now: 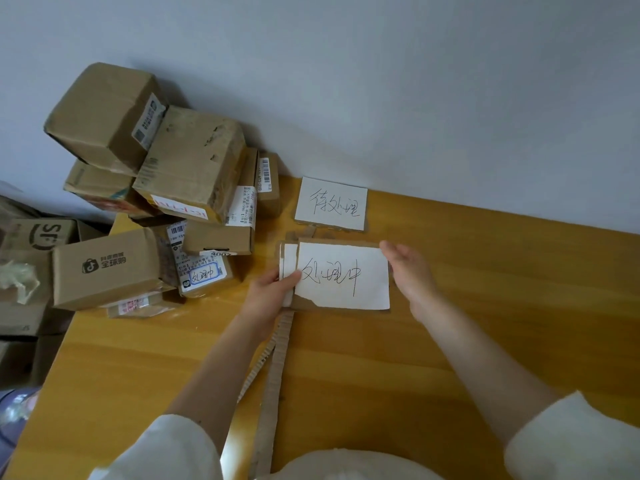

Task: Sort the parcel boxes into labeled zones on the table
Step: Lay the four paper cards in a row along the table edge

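Observation:
A pile of brown parcel boxes [194, 168] is stacked at the table's back left, against the wall. One white label card [331, 204] with handwriting lies flat near the wall. Just in front of it, a small stack of label cards [343, 275] with handwriting on top is held over the table. My left hand [273, 289] grips the stack's left edge, thumb on top. My right hand [408, 271] touches its right edge with the fingers loosely spread.
The wooden table [485, 289] meets a grey wall at the back. Two cardboard strips [273, 368] lie lengthwise on the table below the cards. More boxes, one with a logo [38, 233], sit off the table's left edge.

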Tool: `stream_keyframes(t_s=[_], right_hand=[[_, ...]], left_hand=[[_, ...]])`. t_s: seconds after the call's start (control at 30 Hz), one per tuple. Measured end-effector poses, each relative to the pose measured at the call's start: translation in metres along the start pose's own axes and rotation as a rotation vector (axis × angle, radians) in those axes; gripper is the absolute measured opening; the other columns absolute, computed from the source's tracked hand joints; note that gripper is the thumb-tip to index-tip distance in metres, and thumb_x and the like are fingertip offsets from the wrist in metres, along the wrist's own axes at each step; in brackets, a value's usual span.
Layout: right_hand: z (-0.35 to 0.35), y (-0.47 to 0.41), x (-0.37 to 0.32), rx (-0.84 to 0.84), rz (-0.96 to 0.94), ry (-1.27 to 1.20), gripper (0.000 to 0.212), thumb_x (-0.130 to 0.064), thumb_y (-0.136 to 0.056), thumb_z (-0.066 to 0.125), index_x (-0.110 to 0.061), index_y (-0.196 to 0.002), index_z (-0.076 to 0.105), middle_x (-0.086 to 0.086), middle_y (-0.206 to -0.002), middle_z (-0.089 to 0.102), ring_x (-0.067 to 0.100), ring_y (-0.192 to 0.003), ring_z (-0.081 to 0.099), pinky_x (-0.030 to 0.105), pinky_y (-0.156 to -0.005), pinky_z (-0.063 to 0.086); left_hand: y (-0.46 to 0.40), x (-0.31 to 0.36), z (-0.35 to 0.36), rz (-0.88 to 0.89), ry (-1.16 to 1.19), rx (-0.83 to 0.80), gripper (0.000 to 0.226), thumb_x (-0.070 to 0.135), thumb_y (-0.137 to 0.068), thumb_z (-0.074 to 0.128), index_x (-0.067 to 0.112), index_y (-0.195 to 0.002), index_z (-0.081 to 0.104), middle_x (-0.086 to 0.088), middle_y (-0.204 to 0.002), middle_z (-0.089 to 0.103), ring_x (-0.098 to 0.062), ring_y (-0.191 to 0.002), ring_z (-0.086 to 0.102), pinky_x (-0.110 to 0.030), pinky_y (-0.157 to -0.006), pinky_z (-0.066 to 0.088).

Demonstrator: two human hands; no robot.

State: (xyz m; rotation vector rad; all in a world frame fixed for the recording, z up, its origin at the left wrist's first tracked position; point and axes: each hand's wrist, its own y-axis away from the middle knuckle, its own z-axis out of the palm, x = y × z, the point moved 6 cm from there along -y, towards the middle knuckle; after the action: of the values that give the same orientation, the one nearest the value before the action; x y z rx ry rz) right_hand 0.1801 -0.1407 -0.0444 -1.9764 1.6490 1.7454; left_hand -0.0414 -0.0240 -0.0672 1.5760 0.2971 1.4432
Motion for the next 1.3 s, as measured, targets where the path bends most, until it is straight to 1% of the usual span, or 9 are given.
stream_keyframes(t_s=[0.13, 0.3, 0.53, 0.63, 0.73, 0.93, 1.03, 1.17, 1.3], right_hand=[[-0.015, 0.029, 0.023, -0.057, 0.063, -0.034, 0.047, -0.056, -0.085, 0.063, -0.021, -0.117, 0.065, -0.009, -0.107, 0.067, 0.013, -0.099, 0.061, 0.030, -0.084, 0.044], [-0.032, 0.063, 0.032, -0.052, 0.048, -0.158, 0.030, -0.033, -0.084, 0.075, -0.016, -0.107, 0.068, -0.003, -0.103, 0.071, 0.012, -0.084, 0.065, 0.022, -0.063, 0.055], [-0.057, 0.094, 0.043, 0.058, 0.000, -0.307, 0.015, -0.015, -0.084, 0.075, -0.020, -0.092, 0.064, -0.006, -0.091, 0.071, 0.007, -0.079, 0.066, 0.023, -0.064, 0.055], [-0.068, 0.103, 0.050, 0.090, -0.008, -0.361, 0.016, -0.014, -0.086, 0.073, -0.018, -0.098, 0.064, -0.004, -0.093, 0.071, 0.008, -0.081, 0.066, 0.023, -0.063, 0.055], [-0.081, 0.108, 0.058, 0.108, 0.000, -0.404, 0.018, -0.015, -0.086, 0.074, -0.017, -0.100, 0.063, 0.000, -0.095, 0.071, 0.011, -0.081, 0.066, 0.022, -0.061, 0.055], [-0.108, 0.105, 0.069, 0.101, 0.009, -0.389, 0.029, -0.022, -0.087, 0.073, -0.013, -0.112, 0.064, 0.000, -0.101, 0.070, 0.011, -0.081, 0.064, 0.019, -0.057, 0.055], [-0.127, 0.099, 0.071, 0.091, 0.003, -0.357, 0.027, -0.026, -0.088, 0.072, -0.013, -0.110, 0.065, 0.000, -0.103, 0.068, 0.010, -0.080, 0.062, 0.021, -0.060, 0.052], [-0.151, 0.086, 0.074, 0.078, 0.009, -0.326, 0.030, -0.026, -0.089, 0.071, -0.013, -0.115, 0.064, -0.005, -0.093, 0.065, 0.012, -0.064, 0.058, 0.017, -0.048, 0.047], [-0.175, 0.064, 0.079, 0.050, 0.069, -0.381, 0.033, -0.025, -0.088, 0.072, -0.012, -0.117, 0.063, -0.004, -0.091, 0.064, 0.011, -0.059, 0.057, 0.020, -0.050, 0.049]], left_hand=[[0.013, 0.002, 0.011, 0.012, 0.078, -0.031, 0.025, 0.018, -0.092, 0.062, 0.015, -0.117, 0.063, -0.007, -0.108, 0.073, -0.021, -0.096, 0.070, -0.034, -0.084, 0.056], [0.028, 0.002, 0.026, 0.027, 0.101, -0.090, 0.033, 0.018, -0.092, 0.062, 0.013, -0.124, 0.060, -0.007, -0.111, 0.072, -0.021, -0.100, 0.070, -0.033, -0.084, 0.057], [0.048, -0.003, 0.043, 0.022, 0.040, -0.187, 0.051, 0.036, -0.089, 0.064, 0.016, -0.135, 0.051, -0.003, -0.114, 0.072, -0.022, -0.104, 0.069, -0.041, -0.094, 0.053], [0.060, -0.006, 0.053, 0.045, -0.002, -0.258, 0.034, 0.026, -0.096, 0.057, 0.016, -0.128, 0.054, -0.006, -0.112, 0.072, -0.026, -0.101, 0.070, -0.041, -0.082, 0.059], [0.072, -0.008, 0.063, 0.063, -0.011, -0.288, 0.031, 0.021, -0.095, 0.057, 0.019, -0.126, 0.055, -0.005, -0.113, 0.072, -0.025, -0.099, 0.071, -0.038, -0.072, 0.061], [0.086, -0.017, 0.084, 0.101, 0.001, -0.219, 0.038, 0.019, -0.094, 0.059, 0.019, -0.132, 0.052, -0.004, -0.109, 0.073, -0.024, -0.095, 0.072, -0.035, -0.068, 0.062], [0.092, -0.023, 0.104, 0.119, 0.009, -0.165, 0.036, 0.017, -0.095, 0.057, 0.022, -0.130, 0.053, -0.003, -0.108, 0.073, -0.023, -0.095, 0.071, -0.037, -0.076, 0.061], [0.089, -0.034, 0.125, 0.116, -0.004, -0.068, 0.040, 0.020, -0.095, 0.058, 0.022, -0.134, 0.051, -0.001, -0.109, 0.071, -0.021, -0.097, 0.068, -0.039, -0.086, 0.057], [0.082, -0.042, 0.142, 0.114, 0.020, 0.023, 0.041, 0.020, -0.095, 0.059, 0.022, -0.135, 0.051, 0.000, -0.106, 0.069, -0.019, -0.096, 0.064, -0.036, -0.080, 0.056]])
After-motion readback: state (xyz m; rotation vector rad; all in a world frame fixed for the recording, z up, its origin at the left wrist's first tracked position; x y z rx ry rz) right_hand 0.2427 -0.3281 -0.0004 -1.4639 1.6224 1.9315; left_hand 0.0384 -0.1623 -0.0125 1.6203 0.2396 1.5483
